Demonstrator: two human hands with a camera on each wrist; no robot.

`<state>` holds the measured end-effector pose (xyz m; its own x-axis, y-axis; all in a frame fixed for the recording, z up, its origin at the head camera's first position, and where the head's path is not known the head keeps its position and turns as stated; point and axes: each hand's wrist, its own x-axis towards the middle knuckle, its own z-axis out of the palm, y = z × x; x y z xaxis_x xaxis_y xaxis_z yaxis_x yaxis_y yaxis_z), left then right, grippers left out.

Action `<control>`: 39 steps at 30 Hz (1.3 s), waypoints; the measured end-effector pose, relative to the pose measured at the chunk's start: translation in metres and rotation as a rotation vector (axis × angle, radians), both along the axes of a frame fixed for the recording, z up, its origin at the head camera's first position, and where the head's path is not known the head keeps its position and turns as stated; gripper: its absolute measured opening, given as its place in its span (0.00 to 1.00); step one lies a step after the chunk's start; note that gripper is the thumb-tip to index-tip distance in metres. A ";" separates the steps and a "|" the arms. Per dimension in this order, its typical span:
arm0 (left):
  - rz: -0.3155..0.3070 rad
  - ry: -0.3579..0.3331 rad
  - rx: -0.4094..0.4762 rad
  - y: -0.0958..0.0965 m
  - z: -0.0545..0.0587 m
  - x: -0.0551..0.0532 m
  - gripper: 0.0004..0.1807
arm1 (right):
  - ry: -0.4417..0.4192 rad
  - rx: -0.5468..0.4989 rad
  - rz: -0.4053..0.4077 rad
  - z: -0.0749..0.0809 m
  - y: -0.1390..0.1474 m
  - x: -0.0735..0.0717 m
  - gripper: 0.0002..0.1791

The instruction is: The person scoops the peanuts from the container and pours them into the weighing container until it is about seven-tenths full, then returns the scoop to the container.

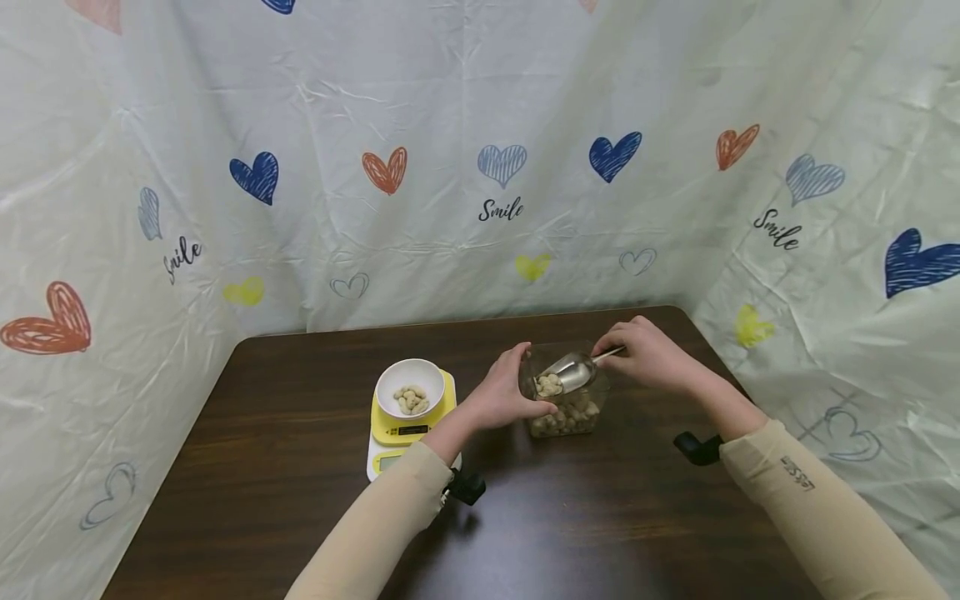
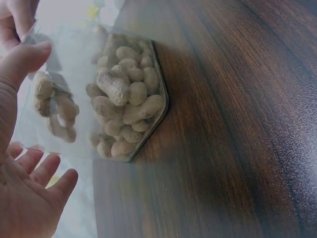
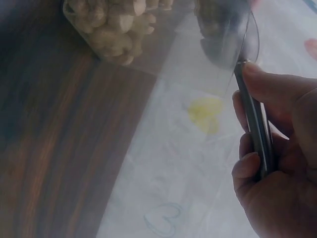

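Note:
A clear square container (image 1: 542, 357) of unshelled peanuts (image 2: 131, 96) stands on the table. My left hand (image 1: 507, 392) grips its upper part, thumb on the near side and fingers on the far-left side. With my right hand (image 1: 647, 354) I hold a metal scoop (image 1: 576, 372) by its handle (image 3: 257, 126). The scoop's bowl is inside the container near the top, tilted down to the left, with several peanuts (image 1: 549, 385) in it. Through the clear wall, the left wrist view shows these peanuts above the main heap. My right fingers curl round the handle in the right wrist view.
Left of the container, a yellow and white kitchen scale (image 1: 446, 404) carries a white bowl (image 1: 408, 370) with several peanuts (image 1: 411, 401) in it. My left forearm partly covers the scale's display. Behind the dark wooden table (image 1: 300, 467) hangs a white curtain (image 1: 420, 100) with heart prints.

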<state>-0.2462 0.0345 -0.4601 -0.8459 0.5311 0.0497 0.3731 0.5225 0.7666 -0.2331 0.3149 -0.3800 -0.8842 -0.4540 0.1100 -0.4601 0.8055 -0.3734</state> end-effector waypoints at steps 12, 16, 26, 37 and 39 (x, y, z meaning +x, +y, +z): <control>0.002 0.005 -0.005 0.000 0.000 0.000 0.63 | -0.068 -0.074 -0.001 -0.002 0.011 0.000 0.06; 0.002 0.002 -0.002 0.000 0.000 0.000 0.63 | -0.063 -0.081 0.011 -0.004 0.011 -0.001 0.06; 0.002 -0.005 -0.006 0.001 -0.001 -0.001 0.63 | -0.104 -0.086 -0.012 -0.002 0.015 -0.002 0.07; -0.002 0.002 -0.006 0.001 0.000 0.000 0.63 | -0.163 -0.142 -0.020 -0.001 0.018 -0.001 0.09; -0.003 -0.003 -0.004 0.000 0.001 0.001 0.63 | -0.160 -0.148 -0.027 -0.002 0.018 -0.002 0.09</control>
<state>-0.2455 0.0349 -0.4595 -0.8442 0.5342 0.0449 0.3724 0.5242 0.7658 -0.2352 0.3325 -0.3816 -0.9074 -0.4190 0.0308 -0.3643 0.7481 -0.5546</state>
